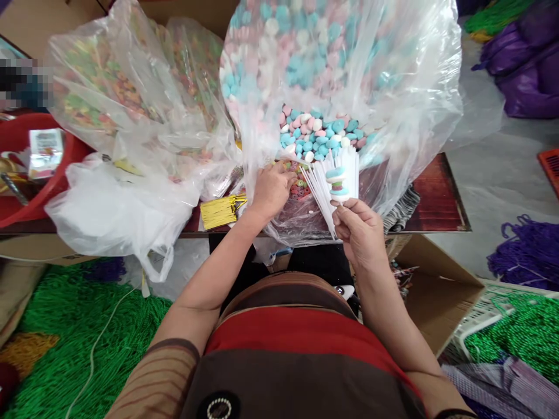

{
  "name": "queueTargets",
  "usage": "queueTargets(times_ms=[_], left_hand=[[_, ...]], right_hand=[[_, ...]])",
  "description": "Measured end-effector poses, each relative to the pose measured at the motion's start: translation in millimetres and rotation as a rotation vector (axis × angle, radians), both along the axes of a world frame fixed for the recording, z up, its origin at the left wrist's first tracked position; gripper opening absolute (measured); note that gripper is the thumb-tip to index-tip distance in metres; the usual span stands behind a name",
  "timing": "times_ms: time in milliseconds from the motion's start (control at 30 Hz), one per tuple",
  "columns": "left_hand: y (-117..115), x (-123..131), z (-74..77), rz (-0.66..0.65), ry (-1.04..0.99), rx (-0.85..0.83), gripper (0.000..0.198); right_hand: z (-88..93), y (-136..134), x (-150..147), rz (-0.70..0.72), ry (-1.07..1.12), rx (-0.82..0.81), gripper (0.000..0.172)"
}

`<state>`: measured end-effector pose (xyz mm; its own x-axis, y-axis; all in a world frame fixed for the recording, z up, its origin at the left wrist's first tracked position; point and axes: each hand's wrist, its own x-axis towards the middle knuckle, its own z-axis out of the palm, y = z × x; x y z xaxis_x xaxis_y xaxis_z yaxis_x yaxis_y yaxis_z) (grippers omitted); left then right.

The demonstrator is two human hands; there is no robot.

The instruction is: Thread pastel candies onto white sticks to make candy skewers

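Note:
My right hand (358,228) is closed on a fanned bundle of white sticks (334,174), with a few blue, white and pink candy pieces (337,185) threaded on the front one. My left hand (271,187) reaches into the mouth of a big clear plastic bag (406,81), fingers curled over small multicoloured ring candies (299,185); what they grip is hidden. Loose pink, blue and white candies (318,135) fill the bag just behind both hands. The bag rests on a dark red table (437,192).
Two more clear bags of coloured candy (113,87) stand at the left, with a white plastic bag (109,209) and a red basin (26,163). Yellow twist ties (218,210) lie by my left wrist. An open cardboard box (437,291) sits lower right. Green and purple bead strands cover the floor.

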<state>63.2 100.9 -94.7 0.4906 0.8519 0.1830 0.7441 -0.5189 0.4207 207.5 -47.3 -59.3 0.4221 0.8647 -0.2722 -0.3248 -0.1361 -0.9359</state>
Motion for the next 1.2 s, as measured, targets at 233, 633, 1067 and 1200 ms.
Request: queueTargets(times_ms=[233,633,1067,1200], left_hand=[[-8.7,-7.6,6.3,-0.072,0.111,0.075,0.021],[-16.6,-11.3,-1.9,0.155,-0.914,-0.522,0.006],[-29.4,-17.4,5.0,0.045,-0.976,-0.405,0.03],[-31.9,-24.7,10.0,-0.056,-0.718,-0.063,0.023]], right_hand=[[-3.6,-0.9,-0.2,0.005,0.049,0.005,0.02],[-14.3,-14.9,-7.5,0.243,-0.094,0.003,0.029],[-16.1,-18.9,-6.2,0.305,-0.453,-0.022,0.032],[-13.2,-20.3,-6.1,0.325,-0.383,-0.036,0.032]])
